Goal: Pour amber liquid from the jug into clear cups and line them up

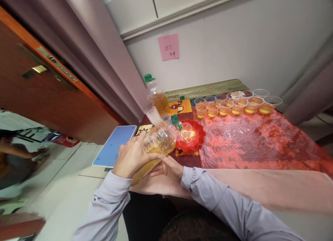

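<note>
Head view, frame centre: left hand (132, 157) and right hand (168, 167) both clasp tilted bottle (156, 145) of amber liquid, beside red plate (199, 138).

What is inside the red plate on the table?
One small clear cup stands in the red plate, on a yellow pattern. The tilted bottle covers the plate's left edge, so that part is hidden.

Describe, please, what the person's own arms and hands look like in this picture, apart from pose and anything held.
Both arms wear long, pale lavender-grey sleeves of smooth fabric with buttonless-looking plain cuffs that end at the wrists. The left hand and right hand are bare: no gloves, and no rings, watch or bracelet show. The sleeves carry no visible logos or markings.
</note>
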A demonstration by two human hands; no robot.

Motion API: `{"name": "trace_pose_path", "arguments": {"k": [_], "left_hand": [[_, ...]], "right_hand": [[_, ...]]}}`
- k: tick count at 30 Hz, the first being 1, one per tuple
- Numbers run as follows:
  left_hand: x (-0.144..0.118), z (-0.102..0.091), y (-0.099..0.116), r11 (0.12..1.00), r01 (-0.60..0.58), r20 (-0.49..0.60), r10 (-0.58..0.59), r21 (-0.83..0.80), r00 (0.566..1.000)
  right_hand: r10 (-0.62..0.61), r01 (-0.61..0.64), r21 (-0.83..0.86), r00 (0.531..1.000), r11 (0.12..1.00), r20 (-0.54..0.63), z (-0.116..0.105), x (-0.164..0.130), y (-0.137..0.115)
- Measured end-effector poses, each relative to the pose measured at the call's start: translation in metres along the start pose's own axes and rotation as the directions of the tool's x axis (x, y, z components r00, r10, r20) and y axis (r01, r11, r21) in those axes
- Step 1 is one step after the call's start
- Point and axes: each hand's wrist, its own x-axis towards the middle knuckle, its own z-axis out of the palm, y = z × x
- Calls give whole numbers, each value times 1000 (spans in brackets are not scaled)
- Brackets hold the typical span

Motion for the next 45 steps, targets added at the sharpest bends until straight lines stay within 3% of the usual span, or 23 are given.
{"name": "trace_pose_path", "arguments": {"k": [45], "left_hand": [[3,-2,2,999,9,18,-10,41,1000]], "right_hand": [[-11,11,-15,1000,1000,13,0,2,0]]}}
